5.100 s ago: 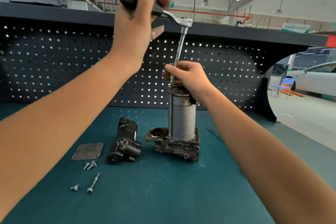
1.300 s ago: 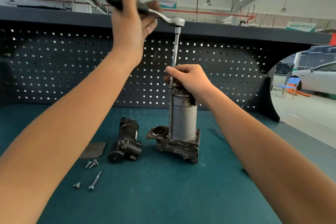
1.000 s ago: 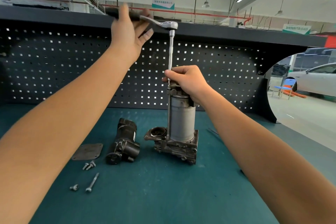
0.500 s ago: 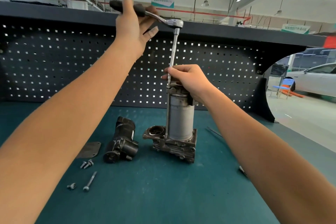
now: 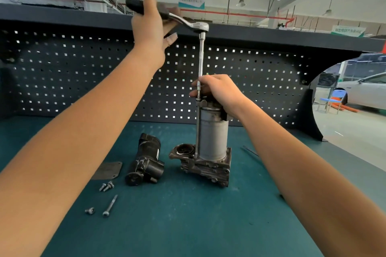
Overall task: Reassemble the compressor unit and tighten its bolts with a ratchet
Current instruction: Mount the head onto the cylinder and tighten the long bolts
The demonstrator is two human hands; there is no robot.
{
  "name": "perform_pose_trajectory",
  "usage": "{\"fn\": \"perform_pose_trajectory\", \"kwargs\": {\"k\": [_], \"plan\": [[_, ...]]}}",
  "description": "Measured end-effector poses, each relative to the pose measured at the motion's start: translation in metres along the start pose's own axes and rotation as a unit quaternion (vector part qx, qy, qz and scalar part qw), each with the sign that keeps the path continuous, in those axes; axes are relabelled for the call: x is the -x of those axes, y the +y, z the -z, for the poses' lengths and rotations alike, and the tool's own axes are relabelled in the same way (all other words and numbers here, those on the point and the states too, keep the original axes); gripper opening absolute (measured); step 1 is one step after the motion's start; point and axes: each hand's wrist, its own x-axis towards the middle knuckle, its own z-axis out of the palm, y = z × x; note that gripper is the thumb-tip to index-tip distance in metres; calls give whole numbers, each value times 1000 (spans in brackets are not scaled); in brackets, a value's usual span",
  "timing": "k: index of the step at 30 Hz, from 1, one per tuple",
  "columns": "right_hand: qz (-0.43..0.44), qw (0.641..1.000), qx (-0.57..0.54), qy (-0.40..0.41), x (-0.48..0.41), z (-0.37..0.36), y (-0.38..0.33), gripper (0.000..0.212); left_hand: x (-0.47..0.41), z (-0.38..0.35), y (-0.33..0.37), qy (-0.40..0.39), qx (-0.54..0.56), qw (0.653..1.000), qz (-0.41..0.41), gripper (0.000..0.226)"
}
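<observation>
The ratchet (image 5: 196,26), at upper centre, is held by its black grip in the left hand (image 5: 151,27), fingers wrapped around the handle. A long extension (image 5: 201,58) runs down to the top of the compressor (image 5: 211,137), which stands upright at mid-frame on the green bench (image 5: 188,225). The right hand (image 5: 217,89) is pinched on the lower extension just above the cylinder cap.

The extension should be kept vertical and steadied while short, even strokes are applied; side load is to be avoided, since the unit appears unclamped and could tip.

The compressor is a grey cylinder on a cast base, with one port open at its left.
</observation>
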Motion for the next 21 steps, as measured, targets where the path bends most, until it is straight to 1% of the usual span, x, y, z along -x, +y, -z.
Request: {"fn": "perform_pose_trajectory", "kwargs": {"k": [1, 2, 3, 4, 5, 6, 7, 8, 9, 10, 11, 12, 13, 14, 15, 16, 17, 18, 19, 20, 21], "plan": [[4, 1000, -7, -4, 1, 2, 1, 23, -1, -1, 0, 3, 6, 1000, 6, 13], [12, 1000, 0, -2, 1, 4, 2, 23, 2, -3, 0, -12, -8, 1000, -16, 14], [22, 1000, 12, 5, 1, 4, 3, 22, 9, -5, 0, -37, -50, 996, -70, 16], [31, 999, 22, 17, 1, 4, 5, 21, 16, -9, -1, -68, -118, 978, -155, 18], [39, 998, 31, 30, 1, 3, 5, 20, 23, -12, -2, -106, -205, 938, -257, 19], [47, 997, 37, 43, 1, 3, 7, 18, 30, -14, -3, -146, -285, 879, -352, 21], [52, 997, 40, 50, 1, 3, 7, 17, 35, -14, -3, -169, -345, 818, -429, 26], [52, 997, 35, 52, 1, 4, 8, 15, 37, -15, -3, -180, -372, 778, -474, 30], [51, 997, 25, 48, 1, 5, 8, 15, 36, -14, -2, -190, -363, 774, -482, 29], [52, 998, 14, 40, 1, 5, 8, 15, 35, -12, 0, -193, -330, 803, -458, 24], [54, 998, 6, 29, 1, 6, 7, 16, 33, -9, 2, -182, -278, 854, -401, 19], [55, 998, 0, 19, 2, 5, 7, 16, 28, -7, 3, -157, -207, 912, -318, 18], [54, 998, -5, 10, 2, 5, 6, 16, 20, -4, 2, -124, -124, 960, -218, 18], [54, 998, -10, 3, 2, 5, 5, 16, 10, -2, -1, -84, -43, 989, -115, 18], [56, 998, -14, -4, 3, 4, 5, 15, 1, 1, -4, -43, 22, 998, -28, 21], [60, 998, -17, -8, 4, 4, 4, 15, -6, 3, -6, -15, 73, 996, 39, 30], [66, 998, -14, -7, 5, 3, 4, 14, -12, 5, -8, 1, 110, 990, 83, 40], [71, 997, -7, 0, 6, 3, 4, 13, -15, 6, -10, 10, 130, 986, 104, 46], [72, 997, -3, 10, 6, 2, 4, 12, -14, 6, -12, 12, 128, 986, 103, 45], [67, 998, -5, 21, 6, 1, 4, 11, -9, 4, -12, 3, 109, 991, 78, 38], [60, 998, -9, 33, 5, 1, 4, 9, -3, 1, -11, -17, 77, 996, 31, 26]]}}
